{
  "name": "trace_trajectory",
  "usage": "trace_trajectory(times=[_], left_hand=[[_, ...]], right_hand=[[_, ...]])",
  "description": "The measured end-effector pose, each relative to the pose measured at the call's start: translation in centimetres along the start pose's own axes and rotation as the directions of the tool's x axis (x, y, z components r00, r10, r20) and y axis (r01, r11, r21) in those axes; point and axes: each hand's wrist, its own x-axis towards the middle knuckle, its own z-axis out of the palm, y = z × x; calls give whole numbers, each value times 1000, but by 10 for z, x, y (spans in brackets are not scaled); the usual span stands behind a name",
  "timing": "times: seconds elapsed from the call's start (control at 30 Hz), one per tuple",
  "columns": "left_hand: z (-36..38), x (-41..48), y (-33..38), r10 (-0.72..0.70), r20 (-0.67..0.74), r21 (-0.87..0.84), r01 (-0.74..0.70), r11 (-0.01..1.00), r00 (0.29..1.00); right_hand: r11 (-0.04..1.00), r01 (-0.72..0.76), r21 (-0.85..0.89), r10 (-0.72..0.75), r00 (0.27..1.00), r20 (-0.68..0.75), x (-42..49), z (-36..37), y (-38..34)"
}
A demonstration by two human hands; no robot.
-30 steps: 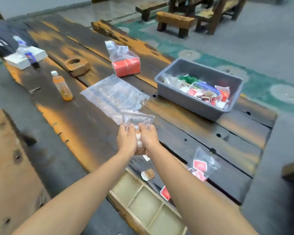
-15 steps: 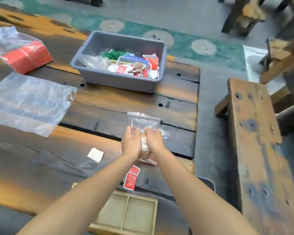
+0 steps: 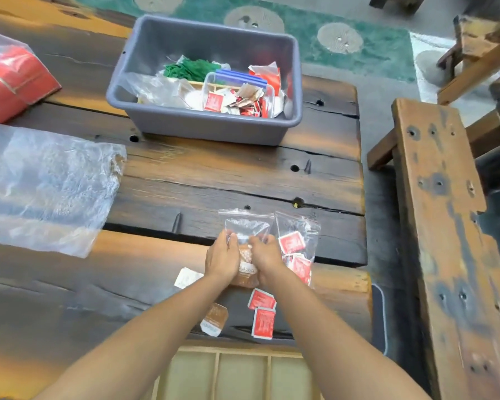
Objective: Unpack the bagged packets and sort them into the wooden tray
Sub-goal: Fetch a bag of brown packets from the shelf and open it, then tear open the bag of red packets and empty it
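The tray [image 3: 237, 350] is sitting nearest, at the table's near edge between the two forearms, with three compartments showing. Just beyond it, loose on the table [image 3: 185, 174], a brown packet [image 3: 214, 319] is lying to the left. Two red packets [image 3: 263, 323] are lying to its right, touching at a corner. A white packet [image 3: 186, 278] is lying a little farther on, just beside the left wrist.

Past these the hands are meeting. The left hand [image 3: 221, 259] and the right hand [image 3: 267, 256] are gripping a small clear bag [image 3: 247, 225] between them. Their fingers are curling onto the plastic below its zip strip, and the two sets of fingertips are nearly touching at the bag's middle. Brown packets [image 3: 246, 265] are showing inside its lower part, between the palms. I cannot tell whether the bag's bottom is resting on the table.

A second bag [image 3: 296, 243], holding more red packets, is lying just right of the right hand.

Farther left, a big bag [image 3: 46, 186] is lying flat and crumpled. Beyond it a grey bin [image 3: 202, 128] is standing on the table, holding mixed packets, something green and a clear box. At the far left a red box [image 3: 12, 82] is sitting in plastic wrap. A bench [image 3: 439, 197] is running along the table's right side, and a green rug [image 3: 344, 13] is lying beyond.
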Motion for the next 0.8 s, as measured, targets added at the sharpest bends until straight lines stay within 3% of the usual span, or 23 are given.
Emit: trace_trajectory(times=[0.3, 0.57, 0.8], left_hand=[[-8, 43, -19, -22, 125, 38, 17, 999, 992], [-11, 49, -27, -158, 234, -30, 170, 985, 959], [-24, 37, -21, -177, 129, 46, 172, 984, 976]], right_hand=[[1000, -31, -4, 31, 998, -51, 11, 28, -5], [996, -14, -94, 11, 999, -35, 5, 30, -9], [982, -18, -188, 7, 998, -63, -16, -2, -20]])
